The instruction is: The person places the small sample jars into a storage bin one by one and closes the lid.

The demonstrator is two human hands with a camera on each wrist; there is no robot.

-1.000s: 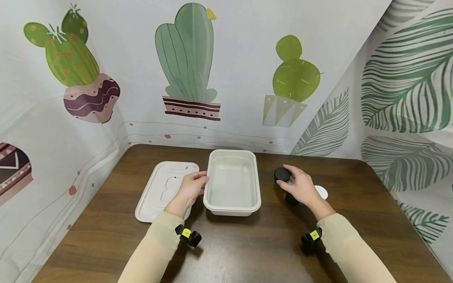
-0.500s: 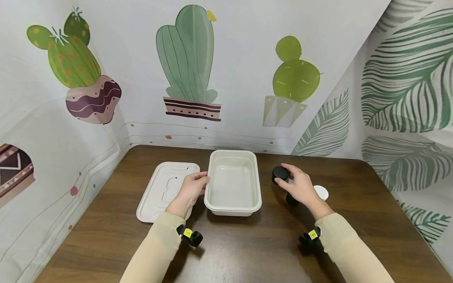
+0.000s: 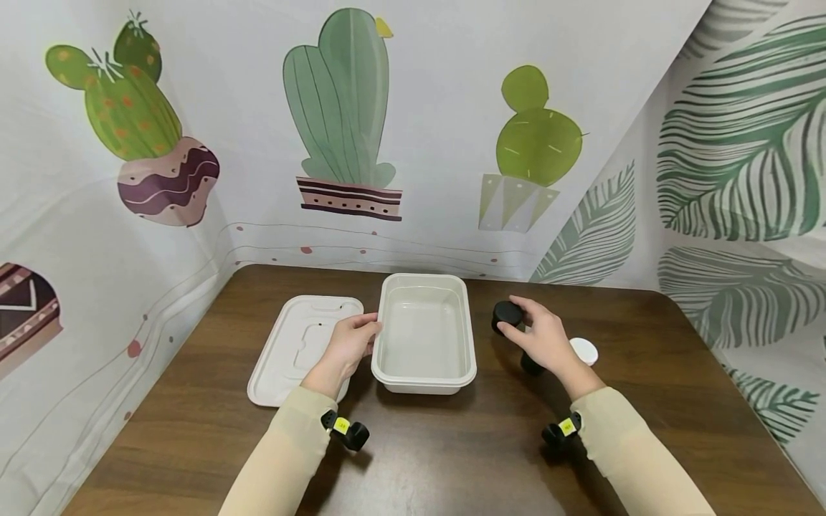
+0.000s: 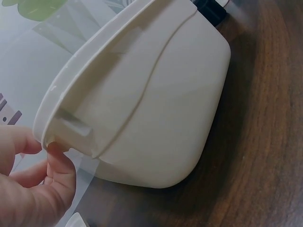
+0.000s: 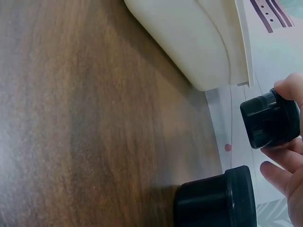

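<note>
On the left of the dark brown wooden table (image 3: 193,423) lies a flat off-white rectangular plastic lid (image 3: 298,344), just beside the container. The left hand (image 3: 348,342) lies partly over the lid's right edge, its thumb and fingers curled onto the left rim of the open off-white rectangular plastic container (image 3: 424,331); the left wrist view shows the fingertips (image 4: 59,161) pinching that rim (image 4: 142,104). The container stands upright on the table, near the middle.

Right of the container, the right hand (image 3: 543,337) holds a small black round screw-top jar (image 3: 506,315) between thumb and fingers, raised off the table and close to the container's right wall. In the right wrist view the fingers (image 5: 289,90) wrap this jar (image 5: 271,119), which is apart from the container's corner (image 5: 203,42). A second small black round jar (image 5: 215,201) stands on the table below the hand, partly hidden in the head view (image 3: 530,364). Just right of the hand lies a small white round cap (image 3: 584,350).
</note>
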